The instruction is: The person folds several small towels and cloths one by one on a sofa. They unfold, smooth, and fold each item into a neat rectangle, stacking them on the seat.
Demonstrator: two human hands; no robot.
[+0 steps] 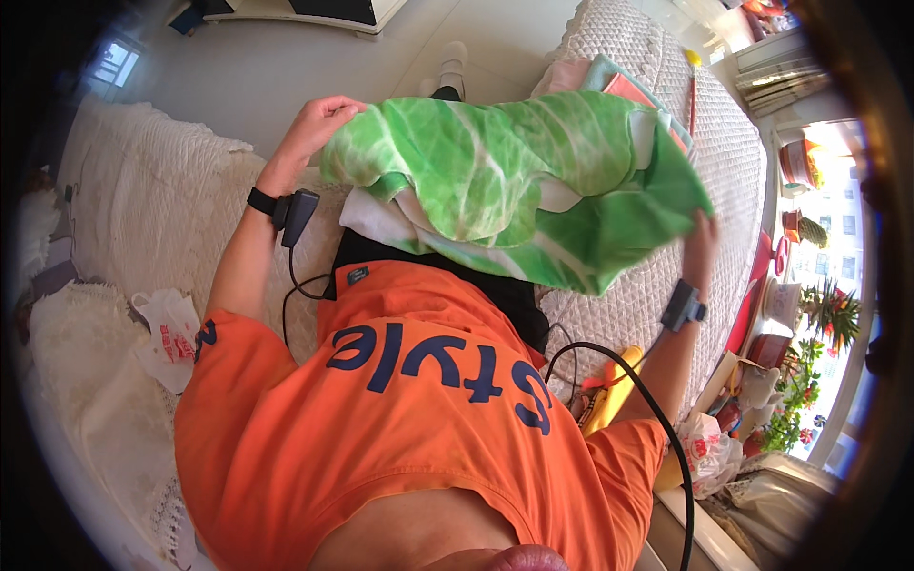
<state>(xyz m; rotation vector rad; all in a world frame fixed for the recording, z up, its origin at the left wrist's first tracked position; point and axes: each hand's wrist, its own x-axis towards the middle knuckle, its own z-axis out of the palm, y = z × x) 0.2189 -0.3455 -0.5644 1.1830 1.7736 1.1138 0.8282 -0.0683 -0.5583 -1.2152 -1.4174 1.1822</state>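
Note:
A green cloth with a pale leaf-vein pattern and a white underside spreads over the lap in loose folds. At its upper left edge, my left hand pinches the cloth between thumb and fingers. My right hand, slightly blurred, grips the cloth's right edge, which is pulled out to the side and down. Folded pink and light blue cloths lie just beyond the green one, partly covered by it. Both wrists carry straps with small dark devices.
A white quilted cover lies to the right, with a red stick on it. A yellow object lies near the right arm, beside a black cable. At left are a plastic bag and pale covers. Potted plants line the window.

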